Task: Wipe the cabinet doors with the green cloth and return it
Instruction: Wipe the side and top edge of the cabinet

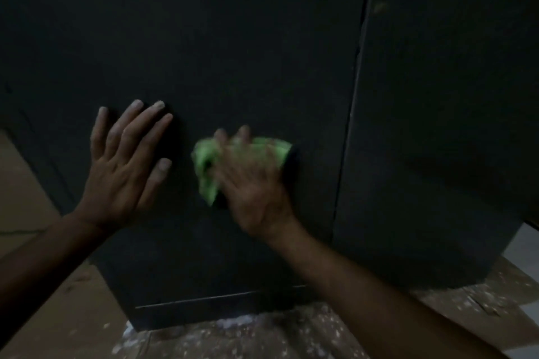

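Observation:
A dark cabinet fills the view, with a left door [221,46] and a right door [443,125] split by a thin vertical seam. My left hand [125,163] lies flat on the left door, fingers straight and spread. To its right, my right hand [253,186] presses the crumpled green cloth [208,166] against the same door. That hand is blurred by motion. The cloth shows on both sides of my fingers, mostly to the left of them.
The cabinet's bottom edge [221,297] sits just above a speckled, dusty floor [262,338]. Brown flooring or board [26,183] shows at the left. A pale tiled patch [525,245] lies at the far right.

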Tool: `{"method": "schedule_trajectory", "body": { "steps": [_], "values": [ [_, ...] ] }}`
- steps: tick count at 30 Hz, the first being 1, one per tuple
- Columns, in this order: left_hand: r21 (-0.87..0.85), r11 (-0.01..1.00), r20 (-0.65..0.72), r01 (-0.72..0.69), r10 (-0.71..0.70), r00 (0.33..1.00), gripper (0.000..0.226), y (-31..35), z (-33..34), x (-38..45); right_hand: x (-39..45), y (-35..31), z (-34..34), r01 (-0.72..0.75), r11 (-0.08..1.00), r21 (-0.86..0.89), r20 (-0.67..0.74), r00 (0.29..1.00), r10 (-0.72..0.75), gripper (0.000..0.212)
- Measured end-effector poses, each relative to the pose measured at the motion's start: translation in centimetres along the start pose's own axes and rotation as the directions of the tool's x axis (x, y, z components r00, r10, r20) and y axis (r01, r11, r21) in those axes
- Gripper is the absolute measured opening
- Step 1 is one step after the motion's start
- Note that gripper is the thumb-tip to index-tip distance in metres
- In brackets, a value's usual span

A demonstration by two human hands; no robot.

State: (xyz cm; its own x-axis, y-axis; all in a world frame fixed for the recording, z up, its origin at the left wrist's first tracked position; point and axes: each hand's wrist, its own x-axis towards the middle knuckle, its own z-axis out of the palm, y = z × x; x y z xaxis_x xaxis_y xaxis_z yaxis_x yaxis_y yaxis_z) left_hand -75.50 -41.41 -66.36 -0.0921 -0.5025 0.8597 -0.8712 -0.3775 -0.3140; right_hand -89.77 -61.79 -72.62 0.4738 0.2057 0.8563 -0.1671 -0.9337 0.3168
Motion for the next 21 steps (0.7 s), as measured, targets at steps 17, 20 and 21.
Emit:
{"method": "schedule_trajectory", "body": {
  "steps": [17,20,21],
  "values": [
    [0.139,0.990,0.107,0.017,-0.032,0.994,0.057,-7.5,-2.9,-8.3,0.1,-10.6,3.7,0.550,0.835,0.026,0.229,0.810,-0.540,0.052],
    [0.159,0.987,0.117,0.022,-0.041,0.992,0.056,-7.3,-3.1,-8.2,-5.5,-7.7,2.4,0.704,0.705,0.089,0.381,0.630,-0.677,0.043],
    [0.162,0.987,0.117,0.025,-0.045,0.992,0.055,-7.1,-3.1,-8.3,-5.2,-6.5,2.3,0.646,0.758,0.093,0.331,0.698,-0.635,0.039]
  ]
}}
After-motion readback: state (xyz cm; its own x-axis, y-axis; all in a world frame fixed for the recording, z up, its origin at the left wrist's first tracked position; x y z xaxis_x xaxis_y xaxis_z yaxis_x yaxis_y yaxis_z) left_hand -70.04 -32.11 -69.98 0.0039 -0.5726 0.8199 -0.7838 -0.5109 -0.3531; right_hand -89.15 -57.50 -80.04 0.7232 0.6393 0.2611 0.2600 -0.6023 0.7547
